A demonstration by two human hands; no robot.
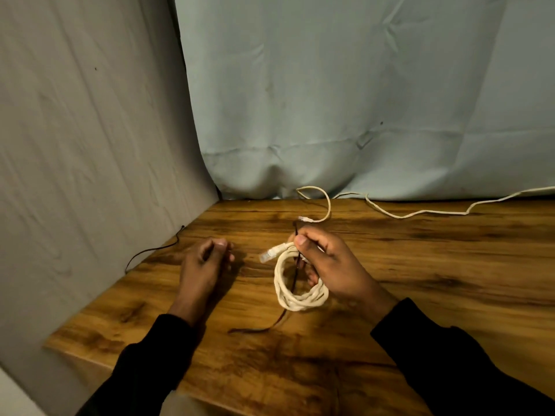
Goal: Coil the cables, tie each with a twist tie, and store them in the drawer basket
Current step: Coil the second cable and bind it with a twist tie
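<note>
Fingers [303, 240] of our right hand [333, 265] curl round one coiled white cable [295, 295], thumb pressing its plug end against the loops, so the coil hangs just under the thumb and above the bench [420, 265]. One clear plug [268, 254] juts out to the left of that thumb. One thin dark twist tie [295, 276] runs down through the coil beside the fingers, its tail trailing onto the wood below. Our left hand [204, 259] rests on the bench to the left, fingers loosely curled and holding nothing. Beyond the right fingers lies a second white cable [420, 214], uncoiled, its plug just past our knuckles and its length wandering off to the right. Beyond the left fingers one thin black wire [150, 250] lies at the bench edge. We can read no writing or brand anywhere.
</note>
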